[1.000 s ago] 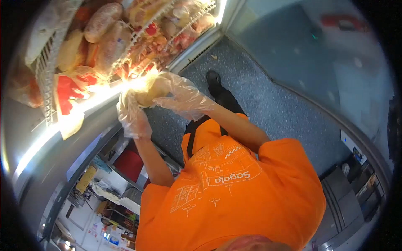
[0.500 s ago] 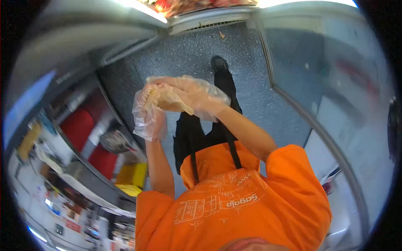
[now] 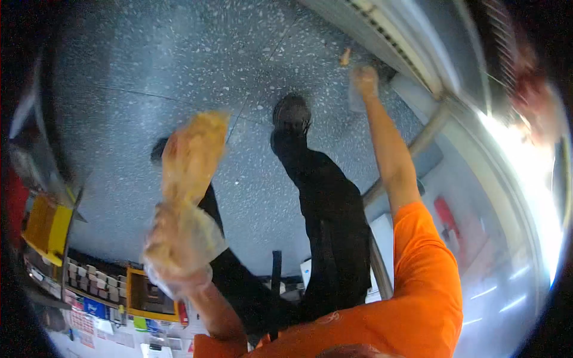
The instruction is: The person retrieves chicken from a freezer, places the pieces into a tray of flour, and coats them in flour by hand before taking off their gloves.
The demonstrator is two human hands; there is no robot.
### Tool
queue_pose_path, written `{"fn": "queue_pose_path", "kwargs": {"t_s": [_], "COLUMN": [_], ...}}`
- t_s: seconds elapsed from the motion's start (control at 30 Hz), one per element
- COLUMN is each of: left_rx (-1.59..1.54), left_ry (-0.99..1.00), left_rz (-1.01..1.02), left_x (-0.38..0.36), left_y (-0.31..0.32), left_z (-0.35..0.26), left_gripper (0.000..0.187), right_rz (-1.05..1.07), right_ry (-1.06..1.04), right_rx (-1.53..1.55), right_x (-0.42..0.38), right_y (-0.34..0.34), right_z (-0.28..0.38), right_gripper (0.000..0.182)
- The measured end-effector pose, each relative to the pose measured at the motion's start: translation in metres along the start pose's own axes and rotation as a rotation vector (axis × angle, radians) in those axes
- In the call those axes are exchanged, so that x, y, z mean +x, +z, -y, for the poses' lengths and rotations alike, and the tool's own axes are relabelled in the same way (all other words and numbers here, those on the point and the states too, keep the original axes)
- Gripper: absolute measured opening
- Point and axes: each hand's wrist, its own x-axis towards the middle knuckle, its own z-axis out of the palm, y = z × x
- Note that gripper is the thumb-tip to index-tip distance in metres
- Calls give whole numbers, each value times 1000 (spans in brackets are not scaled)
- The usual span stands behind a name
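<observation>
My left hand [image 3: 179, 244], in a clear plastic glove, grips the lower end of a yellowish bagged food item [image 3: 194, 152] that points away from me over the floor. It is blurred by motion. My right hand [image 3: 363, 80] is stretched out far to the right, by the lower edge of the freezer frame [image 3: 418, 77]. Its fingers look curled, but blur hides whether it grips anything. My black trousers and shoe [image 3: 290, 113] show between the two arms.
Grey speckled floor [image 3: 149, 59] fills the top left, with a small orange scrap [image 3: 345, 56] near the freezer base. The lit glass-fronted freezer [image 3: 525, 167] runs down the right side. Yellow boxes and shelves of goods [image 3: 54, 227] stand at lower left.
Both hands were joined on the bagged item over the freezer. Now they are apart: the left holds it alone, the right has reached to the freezer edge, and my view has turned left.
</observation>
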Motion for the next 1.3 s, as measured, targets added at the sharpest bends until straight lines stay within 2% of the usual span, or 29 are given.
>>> {"fn": "queue_pose_path", "kwargs": {"t_s": [0.03,0.1,0.17,0.2,0.23,0.27,0.33,0.37,0.43,0.47,0.5,0.53,0.57,0.6,0.63,0.67,0.77,0.83,0.9,1.0,1.1,1.2,1.27,1.3], "left_rx": [100,313,43,-220,-251,-263,-314,-362,-459,-511,-555,-602,-651,-699,-758,-815,-970,-1072,-1166,-1307,-1352,-1262,-1231,-1559], "left_ry": [11,21,-365,-358,-343,-337,-354,-364,-373,-372,-369,-365,-362,-353,-353,-347,-301,-251,-178,-52,72,137,124,35], "left_rz": [53,168,357,213,187,171,176,162,123,105,93,83,77,64,62,46,-7,-57,-112,-232,-413,-577,-626,-587], "left_x": [3,7,-10,-24,-31,-38,-47,-48,-51,-57,-61,-64,-67,-67,-59,-63,-70,-66,-60,-44,-17,5,20,35], "left_y": [14,25,39,50,45,39,11,-7,-44,-68,-94,-122,-153,-184,-205,-253,-352,-416,-463,-542,-601,-652,-673,-676], "left_z": [-1,-2,27,34,36,39,38,36,24,19,13,10,7,6,15,26,39,57,58,94,110,166,198,208], "left_gripper": [27,25,19,18,18,19,19,19,19,20,20,20,20,20,20,21,21,21,22,22,23,23,24,26], "right_rz": [-33,57,-37,-107,-176,24,318,366,666,650,809,889,919,903,970,1031,746,697,550,563,760,611,678,698], "right_ry": [21,95,-41,-276,-532,-282,20,61,-179,-272,-323,-539,-1016,-1307,-1355,-1407,-1437,-1447,-1714,-1509,-1618,-1736,-2007,-2152], "right_rx": [-45,-95,-439,-607,-745,-488,336,928,700,418,347,333,378,496,415,324,144,117,38,-226,275,-634,-359,-203], "right_x": [20,36,106,114,113,95,11,-29,-128,-206,-256,-312,-353,-400,-422,-481,-564,-614,-619,-720,-731,-777,-781,-783], "right_y": [10,18,93,94,106,93,61,47,-45,-109,-148,-188,-223,-244,-229,-259,-321,-347,-408,-464,-450,-441,-414,-404], "right_z": [-3,41,-38,-70,-79,-35,24,51,159,236,281,319,358,397,432,475,540,581,613,712,752,842,872,893], "right_gripper": [39,42,48,49,50,45,36,33,25,25,19,17,21,16,12,8,9,12,21,23,25,22,23,23]}}
